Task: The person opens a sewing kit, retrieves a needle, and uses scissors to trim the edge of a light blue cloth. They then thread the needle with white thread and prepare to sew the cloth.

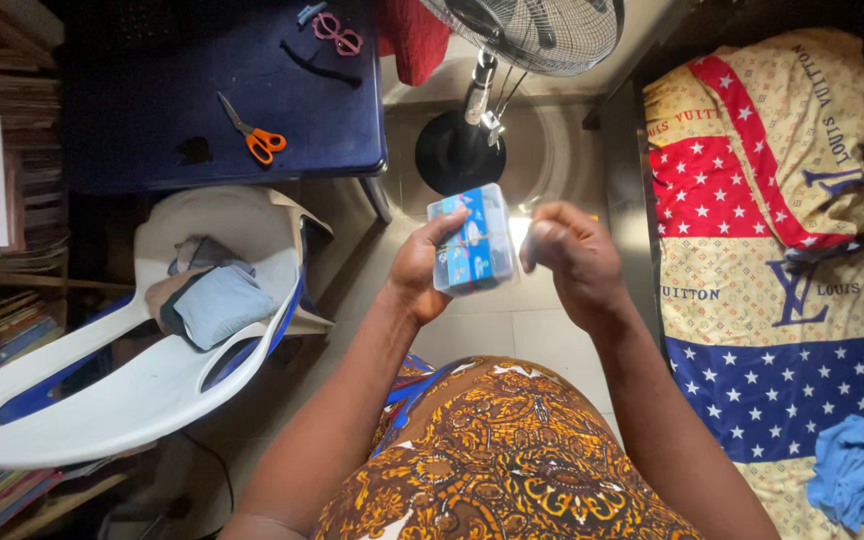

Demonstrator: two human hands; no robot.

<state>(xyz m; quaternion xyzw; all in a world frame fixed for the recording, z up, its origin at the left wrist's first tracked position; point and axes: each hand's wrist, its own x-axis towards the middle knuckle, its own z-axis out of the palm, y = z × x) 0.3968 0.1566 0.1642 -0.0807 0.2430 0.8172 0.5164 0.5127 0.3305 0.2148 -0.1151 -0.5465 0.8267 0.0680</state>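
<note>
My left hand (417, 272) grips a small clear plastic box (474, 240) with blue packets inside, holding it upright in front of me above the tiled floor. A thin band runs across the box's middle. My right hand (570, 258) is just right of the box, fingers curled and pinched near its right side; whether it touches the box or holds something small I cannot tell. My lap in a brown and orange patterned cloth (497, 460) is below both hands.
A standing fan (472, 120) is on the floor ahead. A dark blue table (152, 120) carries orange-handled scissors (252, 135) and pink glasses (338, 33). A white plastic chair (142, 380) with folded cloths stands left. A bed with a patterned sheet (782, 260) lies right.
</note>
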